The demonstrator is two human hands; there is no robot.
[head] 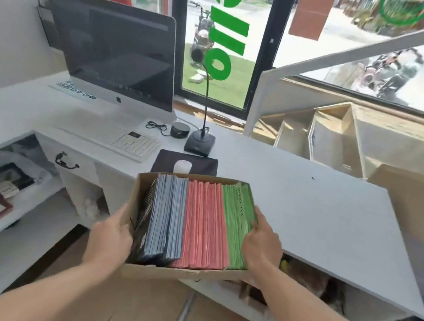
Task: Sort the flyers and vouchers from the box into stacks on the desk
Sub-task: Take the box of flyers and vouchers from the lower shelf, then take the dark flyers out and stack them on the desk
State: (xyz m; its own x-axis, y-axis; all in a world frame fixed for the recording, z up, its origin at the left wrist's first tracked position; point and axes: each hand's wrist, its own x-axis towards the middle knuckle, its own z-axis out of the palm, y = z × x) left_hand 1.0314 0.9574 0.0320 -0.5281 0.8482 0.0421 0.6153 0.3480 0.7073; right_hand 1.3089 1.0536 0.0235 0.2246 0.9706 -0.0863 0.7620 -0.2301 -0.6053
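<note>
Head view, as I read it from my remote station, largest item first. The white desk [295, 200] spans the frame from 9 o'clock to 3 o'clock. At 11 o'clock on it stands a dark-screened monitor [112, 49]. At 6 o'clock, just below centre, an open cardboard box [175, 271] sits over the desk's near edge; I cannot tell whether it rests on the edge or is carried clear of it. Inside the box, papers stand on edge in three blocks: grey-blue flyers [168, 215] at the 9 o'clock side, red flyers [205, 225] in the middle, touching both neighbours, and green vouchers [237, 219] at the 3 o'clock side. My left hand [111, 238] holds the box's 9 o'clock wall, thumb curled at the rim. My right hand [261, 244] holds the 3 o'clock side, fingers bent against the green vouchers; the box wall there is hidden, so I see only contact with the paper. At 10 o'clock from the box lies a white keyboard [125, 142]. A black mouse pad [205, 163] lies at 12 o'clock, just beyond the box's far wall, with a white mouse [182, 167] on it. Beyond the pad stands a gooseneck microphone [199, 142], and beside its base a small dark round device [180, 129].
</note>
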